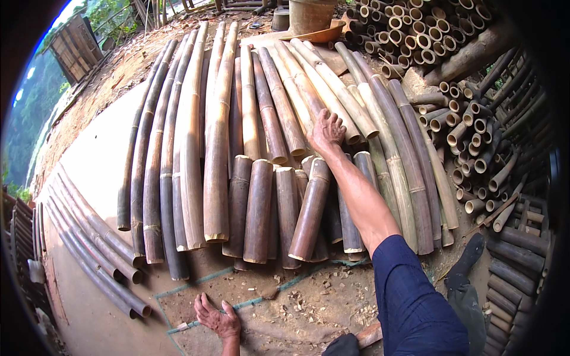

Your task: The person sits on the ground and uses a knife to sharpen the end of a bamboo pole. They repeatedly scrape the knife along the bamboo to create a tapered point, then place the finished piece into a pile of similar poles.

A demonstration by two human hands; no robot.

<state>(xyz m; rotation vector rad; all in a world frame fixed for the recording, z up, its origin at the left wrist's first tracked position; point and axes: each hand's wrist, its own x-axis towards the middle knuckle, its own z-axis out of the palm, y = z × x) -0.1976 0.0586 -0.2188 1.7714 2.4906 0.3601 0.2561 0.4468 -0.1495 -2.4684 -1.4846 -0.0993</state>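
Observation:
My right hand (326,132) reaches far across the pile, its fingers curled round the lower part of a light brown bamboo pole (306,92). Long bamboo poles (218,142), dark and pale, lie side by side to its left and right. Below the forearm, short dark bamboo pieces (259,210) lean in a row, and one tilted short piece (310,210) rests against them. Near the lower edge, my left hand (218,317) is empty, its fingers spread just over a brown ground sheet (279,332) with green lines. Whether it touches the sheet I cannot tell.
Stacks of cut bamboo tubes (424,41) and a thick log (472,56) fill the upper right. Thin poles (95,234) lie at left. A bucket (312,16) stands at the back. Wood chips (332,296) litter the sheet near my foot (469,255).

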